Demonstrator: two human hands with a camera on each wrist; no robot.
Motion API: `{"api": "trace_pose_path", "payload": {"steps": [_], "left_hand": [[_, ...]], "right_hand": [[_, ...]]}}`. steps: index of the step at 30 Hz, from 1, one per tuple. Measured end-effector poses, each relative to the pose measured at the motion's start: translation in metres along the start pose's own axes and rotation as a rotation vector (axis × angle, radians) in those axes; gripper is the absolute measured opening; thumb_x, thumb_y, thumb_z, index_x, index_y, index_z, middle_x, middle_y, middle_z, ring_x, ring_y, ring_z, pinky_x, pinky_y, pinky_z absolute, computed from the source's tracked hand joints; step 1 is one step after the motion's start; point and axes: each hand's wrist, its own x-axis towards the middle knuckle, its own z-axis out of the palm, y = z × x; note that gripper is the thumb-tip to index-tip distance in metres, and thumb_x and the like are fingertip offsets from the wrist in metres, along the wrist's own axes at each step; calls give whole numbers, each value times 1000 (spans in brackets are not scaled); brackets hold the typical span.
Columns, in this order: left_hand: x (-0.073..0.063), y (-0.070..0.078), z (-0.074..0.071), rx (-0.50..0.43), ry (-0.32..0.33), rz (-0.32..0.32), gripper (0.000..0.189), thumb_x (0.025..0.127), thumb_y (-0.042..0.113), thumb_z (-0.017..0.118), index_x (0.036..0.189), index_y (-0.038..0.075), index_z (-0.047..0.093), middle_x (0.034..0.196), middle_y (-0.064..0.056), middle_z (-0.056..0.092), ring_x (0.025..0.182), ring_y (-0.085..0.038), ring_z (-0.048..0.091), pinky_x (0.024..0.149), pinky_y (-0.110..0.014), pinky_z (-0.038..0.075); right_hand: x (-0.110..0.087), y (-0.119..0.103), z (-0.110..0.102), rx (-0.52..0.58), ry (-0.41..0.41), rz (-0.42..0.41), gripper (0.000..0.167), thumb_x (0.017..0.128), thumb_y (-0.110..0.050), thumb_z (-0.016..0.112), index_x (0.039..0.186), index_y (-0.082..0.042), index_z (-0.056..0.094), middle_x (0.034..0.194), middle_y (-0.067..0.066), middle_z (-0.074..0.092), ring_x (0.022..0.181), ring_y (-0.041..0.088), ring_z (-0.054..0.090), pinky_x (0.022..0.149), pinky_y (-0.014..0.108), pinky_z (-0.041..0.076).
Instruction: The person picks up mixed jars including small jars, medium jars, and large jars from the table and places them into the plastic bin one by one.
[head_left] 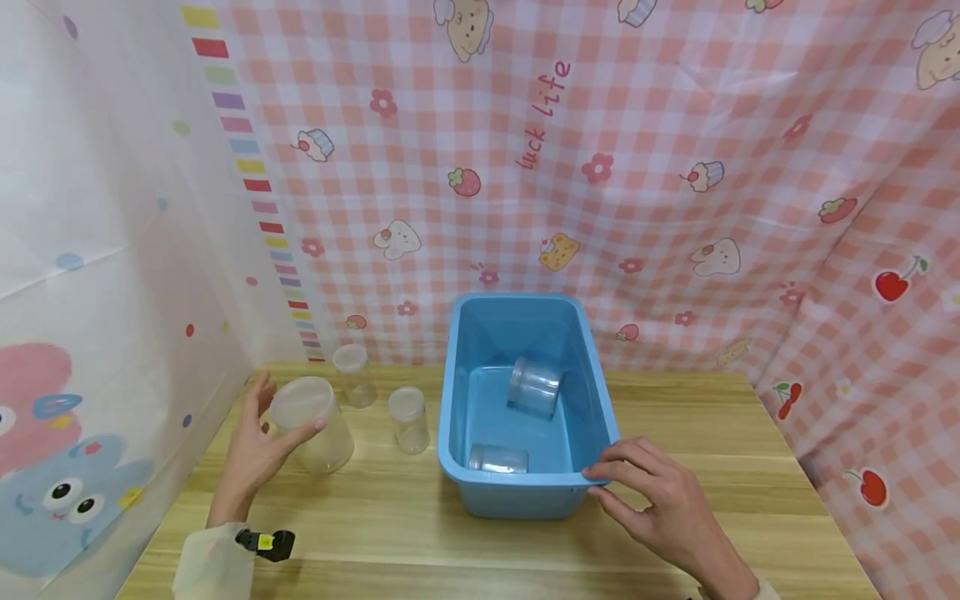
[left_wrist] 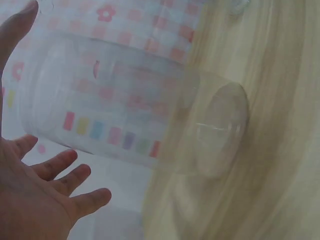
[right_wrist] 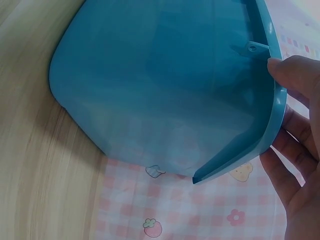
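A large clear plastic jar [head_left: 327, 437] with a frosted lid stands upright on the table at the left. My left hand [head_left: 258, 450] is beside it, thumb and fingers spread around its upper part. In the left wrist view those fingers are apart and lightly bent, not closed round the jar [left_wrist: 115, 100]. At the near right corner of a blue plastic bin [head_left: 517, 500], my right hand [head_left: 663, 496] pinches the rim. The right wrist view has the thumb outside, under the rim, with fingers over it. Inside the bin, two clear jars, one wider [head_left: 536, 387] and one slimmer [head_left: 500, 459], lie on their sides.
Two small clear jars, one farther back [head_left: 355, 377] and one nearer [head_left: 409, 422], stand upright between the large jar and the bin. A checked cloth [head_left: 420, 150] hangs behind the wooden table [head_left: 390, 525], with patterned sheets at both sides.
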Motion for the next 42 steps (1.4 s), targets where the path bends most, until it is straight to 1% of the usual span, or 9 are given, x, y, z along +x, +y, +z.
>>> {"api": "trace_pose_path", "payload": {"steps": [3,7,12,15,18,23,29,36,42], "left_hand": [[0,-7,1,-30,-27,-23,119,88,34,82,165,29,-9,167,-22,21,152,-42,21,118,-74,21],[0,-13,2,-66,-52,-49,117,88,32,81,166,21,-6,168,-24,18,154,-43,19,119,-73,22],[-1,-22,6,-91,-59,-50,105,90,28,80,166,15,9,160,-20,32,144,-36,31,113,-64,34],[-1,-26,8,-108,-57,-55,98,90,29,80,165,17,18,153,-17,39,138,-31,34,112,-64,37],[-3,-29,9,-105,-54,-83,95,90,33,81,164,20,22,152,-14,40,138,-30,35,111,-65,39],[-3,-34,10,-87,-43,-98,91,91,34,79,163,21,25,149,-8,43,135,-22,39,107,-49,45],[-3,-35,11,-62,-31,-91,89,91,34,79,162,19,28,146,-6,45,130,-18,41,102,-40,47],[-4,-32,10,-29,-15,-83,87,91,33,80,161,19,31,144,-2,46,122,-8,43,88,-14,47],[-5,-27,10,-24,6,-41,85,90,31,80,160,18,33,140,-1,49,114,2,44,87,-9,47]], "right_hand": [[0,0,0,-1,0,4,41,72,-8,90,106,-27,77,104,-9,69,99,7,61,92,10,49],[0,-1,0,-6,-4,11,39,73,-10,90,106,-27,78,104,-10,69,99,6,60,89,10,50],[0,-1,0,2,-3,14,38,74,-11,90,106,-26,78,104,-9,69,98,6,60,89,10,49],[0,-1,0,10,4,8,36,75,-12,90,106,-26,78,103,-9,69,98,7,61,91,11,49],[0,-1,1,14,13,-1,33,77,-14,89,106,-25,78,103,-8,70,98,7,61,91,11,49],[0,0,2,13,24,-12,29,80,-17,88,106,-24,78,103,-8,70,97,8,61,91,12,49],[-1,-1,2,9,20,1,32,78,-14,89,106,-24,78,103,-8,70,97,8,61,92,11,48],[-1,-1,2,17,28,4,27,82,-18,87,106,-24,77,103,-7,70,97,8,60,92,11,48],[-1,-1,2,9,27,-2,32,77,-14,89,106,-24,77,103,-8,70,97,8,60,90,11,48]]}}
